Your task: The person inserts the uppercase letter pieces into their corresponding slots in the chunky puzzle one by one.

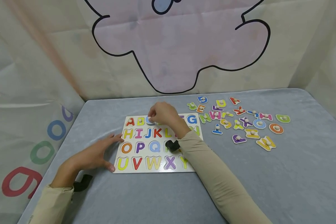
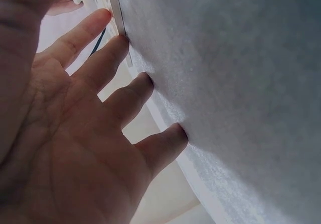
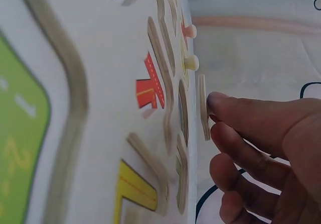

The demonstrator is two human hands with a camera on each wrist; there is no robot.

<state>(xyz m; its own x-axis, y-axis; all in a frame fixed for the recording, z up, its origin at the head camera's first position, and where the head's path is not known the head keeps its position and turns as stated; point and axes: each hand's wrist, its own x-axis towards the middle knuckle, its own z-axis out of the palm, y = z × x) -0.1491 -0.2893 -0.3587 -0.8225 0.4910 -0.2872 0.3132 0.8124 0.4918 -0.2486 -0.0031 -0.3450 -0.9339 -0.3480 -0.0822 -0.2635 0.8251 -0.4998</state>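
Observation:
A white alphabet puzzle board [image 1: 145, 153] lies on the table, its slots printed with coloured letters. My right hand [image 1: 165, 115] pinches a blue letter piece, apparently the C [image 1: 149, 121], over the top row. Seen edge-on in the right wrist view, that thin wooden piece [image 3: 203, 108] is held just off the board's face. Knobbed pieces A [image 1: 130, 121] and B [image 1: 140, 121] sit in their slots beside it. At the board's left edge rests my left hand [image 1: 93, 154], fingers spread and thumb near the lower corner; its fingertips touch the edge and cloth in the left wrist view.
Several loose knobbed letter pieces lie scattered right of the board, among them a yellow N [image 1: 266, 143], an orange O [image 1: 276, 128] and a green D [image 1: 283, 118]. Grey cloth [image 1: 296, 180] covers the table. A printed curtain [image 1: 179, 46] hangs behind it.

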